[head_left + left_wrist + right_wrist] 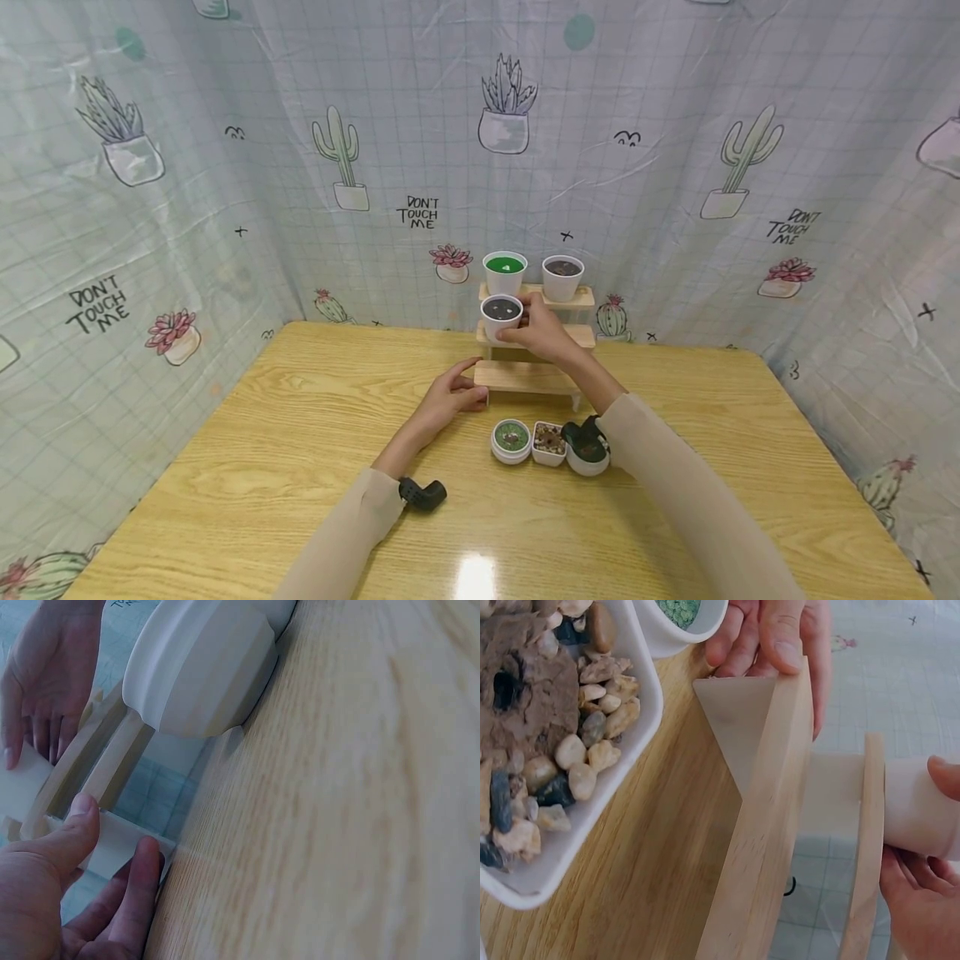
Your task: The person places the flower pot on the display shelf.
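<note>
In the head view my right hand (546,335) grips a white pot (501,312) with dark fill by its right side, at the left end of the middle step of a tiered wooden stand (525,377). The right wrist view shows this pot (919,806) against the middle board, thumb and fingers on either side. My left hand (447,397) holds the left end of the lowest step. Seen from the left wrist, its thumb lies on the wood and its fingers reach round the white side panel (112,844).
On the top step stand a green-filled pot (505,273) and a dark-filled pot (562,279). Before the stand sit a round pot with green granules (511,442), a square pot with pebbles (549,443) and a white pot (588,462) partly covered by the right wrist camera. A printed curtain (420,167) hangs behind.
</note>
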A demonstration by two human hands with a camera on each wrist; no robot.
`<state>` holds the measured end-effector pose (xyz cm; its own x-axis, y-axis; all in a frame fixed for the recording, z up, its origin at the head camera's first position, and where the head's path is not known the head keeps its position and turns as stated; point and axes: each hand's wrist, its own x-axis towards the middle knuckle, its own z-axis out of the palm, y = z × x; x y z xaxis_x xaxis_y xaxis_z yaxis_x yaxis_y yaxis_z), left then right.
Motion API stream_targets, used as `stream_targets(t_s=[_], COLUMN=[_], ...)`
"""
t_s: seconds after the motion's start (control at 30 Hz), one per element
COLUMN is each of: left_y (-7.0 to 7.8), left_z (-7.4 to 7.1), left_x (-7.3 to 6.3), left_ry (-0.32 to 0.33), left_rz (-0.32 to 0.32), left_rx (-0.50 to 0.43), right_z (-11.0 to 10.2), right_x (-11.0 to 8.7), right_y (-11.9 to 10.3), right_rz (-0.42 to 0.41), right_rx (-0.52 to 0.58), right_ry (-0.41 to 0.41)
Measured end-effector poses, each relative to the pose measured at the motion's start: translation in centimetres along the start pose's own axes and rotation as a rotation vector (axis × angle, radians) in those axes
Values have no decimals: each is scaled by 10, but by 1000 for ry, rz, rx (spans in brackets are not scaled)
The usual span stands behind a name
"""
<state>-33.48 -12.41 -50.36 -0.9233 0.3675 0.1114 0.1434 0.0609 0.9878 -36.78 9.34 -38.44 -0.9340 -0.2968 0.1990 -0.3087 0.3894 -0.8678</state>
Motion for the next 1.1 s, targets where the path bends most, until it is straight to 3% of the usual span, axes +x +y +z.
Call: stream_targets(t_s=[0.6, 0.87, 1.1], left_y=[-1, 1, -2], left_z=[0, 1, 1], left_x=[0, 0, 2], left_ry=[-2, -4, 11], left_rz=[8, 8, -10], left_rx=[4, 7, 6], right_z=[0, -7, -17], right_x=[-3, -7, -15], right_y=[0, 2, 4], right_rz=[-12, -26, 10], right_rx=[-10, 22, 16], right_ry=[8, -1, -9])
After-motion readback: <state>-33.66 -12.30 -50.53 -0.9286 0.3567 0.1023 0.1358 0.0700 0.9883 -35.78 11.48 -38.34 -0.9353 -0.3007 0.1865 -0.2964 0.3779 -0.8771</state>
